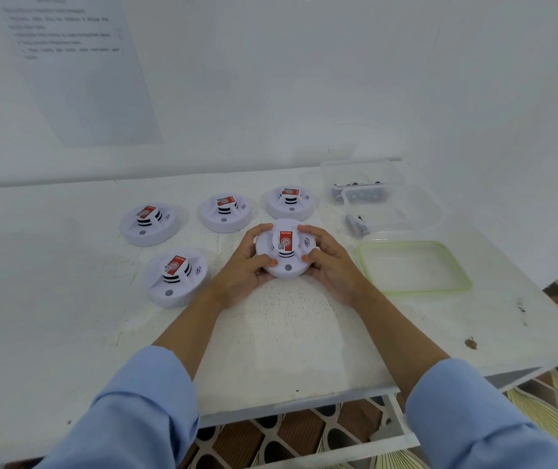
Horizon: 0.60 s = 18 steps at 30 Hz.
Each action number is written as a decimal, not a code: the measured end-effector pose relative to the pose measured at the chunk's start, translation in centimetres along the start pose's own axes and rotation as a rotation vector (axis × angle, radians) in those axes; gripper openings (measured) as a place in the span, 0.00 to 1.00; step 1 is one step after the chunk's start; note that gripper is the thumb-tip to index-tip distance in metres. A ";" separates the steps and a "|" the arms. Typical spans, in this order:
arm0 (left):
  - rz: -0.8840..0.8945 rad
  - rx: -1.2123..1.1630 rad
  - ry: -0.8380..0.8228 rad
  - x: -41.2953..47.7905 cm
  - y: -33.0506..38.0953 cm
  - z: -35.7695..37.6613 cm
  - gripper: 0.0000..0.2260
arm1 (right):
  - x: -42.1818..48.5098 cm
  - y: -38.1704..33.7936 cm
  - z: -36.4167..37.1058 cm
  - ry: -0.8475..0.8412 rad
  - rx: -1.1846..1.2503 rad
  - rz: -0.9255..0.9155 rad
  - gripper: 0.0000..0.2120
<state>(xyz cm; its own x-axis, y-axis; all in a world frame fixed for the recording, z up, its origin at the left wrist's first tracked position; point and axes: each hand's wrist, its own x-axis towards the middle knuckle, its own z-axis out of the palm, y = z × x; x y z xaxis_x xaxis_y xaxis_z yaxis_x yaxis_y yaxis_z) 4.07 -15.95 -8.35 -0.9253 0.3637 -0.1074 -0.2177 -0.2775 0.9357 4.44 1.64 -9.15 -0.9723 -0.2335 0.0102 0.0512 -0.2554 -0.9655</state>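
Observation:
A round white smoke detector (285,249) with a red label on its raised centre sits at the middle of the white table (291,333). My left hand (247,269) grips its left rim, fingers curled over the top and thumb at the front. Its right rim is gripped the same way by my right hand (330,262). Both forearms reach in from light blue sleeves.
Several identical detectors lie nearby: one front left (176,277), one far left (149,223), one behind (225,211) and one back right (291,201). A clear box with batteries (360,191), loose batteries (355,225) and a green-rimmed lid (413,265) lie to the right.

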 end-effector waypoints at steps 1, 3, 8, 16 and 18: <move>-0.002 -0.006 -0.001 0.0 0.0 0.0 0.23 | 0.0 0.0 0.0 0.000 0.002 0.001 0.19; -0.003 -0.013 -0.004 0.0 0.0 0.0 0.23 | 0.1 0.1 -0.1 -0.002 0.003 0.001 0.19; 0.002 -0.013 0.000 0.0 0.1 0.0 0.23 | 0.1 0.1 0.0 -0.011 0.004 -0.002 0.19; 0.001 -0.022 0.000 0.0 0.1 0.0 0.24 | 0.0 -0.1 0.1 0.003 -0.016 0.001 0.19; 0.002 -0.024 0.001 0.0 0.1 0.1 0.24 | -0.1 -0.1 0.2 0.005 -0.022 0.000 0.18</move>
<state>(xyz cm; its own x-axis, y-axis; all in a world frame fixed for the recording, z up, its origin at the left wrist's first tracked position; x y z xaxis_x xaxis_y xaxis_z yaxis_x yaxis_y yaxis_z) 4.09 -15.94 -8.25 -0.9260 0.3621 -0.1064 -0.2235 -0.2990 0.9277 4.60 1.50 -8.96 -0.9735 -0.2283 0.0090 0.0461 -0.2351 -0.9709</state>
